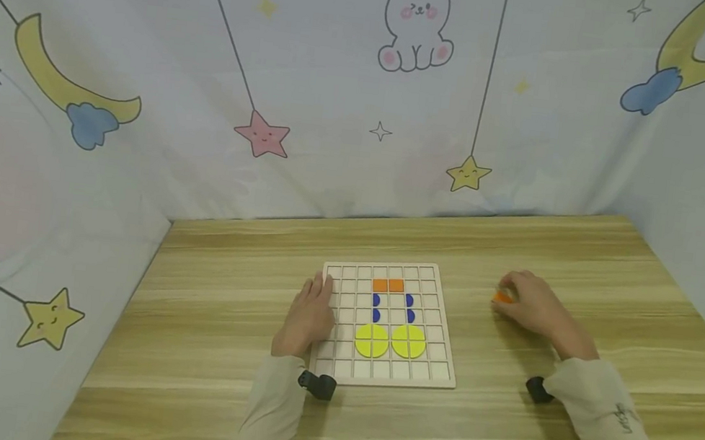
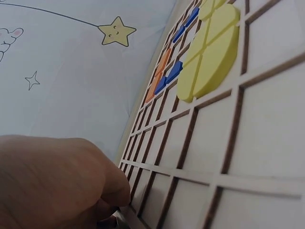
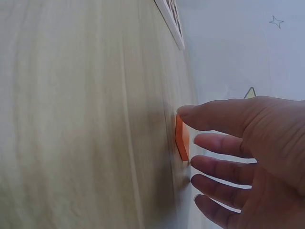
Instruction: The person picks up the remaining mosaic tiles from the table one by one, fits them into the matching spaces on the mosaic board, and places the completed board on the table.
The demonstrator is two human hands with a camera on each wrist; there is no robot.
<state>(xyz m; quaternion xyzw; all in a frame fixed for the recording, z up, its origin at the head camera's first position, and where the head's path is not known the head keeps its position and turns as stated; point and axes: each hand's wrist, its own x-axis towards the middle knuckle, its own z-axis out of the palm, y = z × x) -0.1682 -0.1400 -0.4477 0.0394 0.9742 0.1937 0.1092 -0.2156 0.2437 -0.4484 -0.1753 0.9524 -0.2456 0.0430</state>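
Observation:
A pale wooden grid board (image 1: 382,383) lies flat on the table. My left hand (image 1: 307,316) rests along its left edge, fingers stretched toward the far corner; in the left wrist view the hand (image 2: 62,181) is at the board's rim. Two orange squares (image 1: 380,286) sit side by side in the far rows. Below them come several blue half-rounds (image 1: 376,300) in two columns, then two yellow circles (image 1: 372,340) made of quarter pieces. Right of the board, my right hand (image 1: 531,303) pinches an orange tile (image 3: 181,138) close over the table, thumb on its edge, other fingers spread.
The wood-grain table (image 1: 207,407) meets a printed cloth backdrop (image 1: 342,197) at the back and both sides. A black wrist camera (image 1: 317,385) overlaps the board's near left corner in the head view; another (image 1: 540,390) is on the right wrist.

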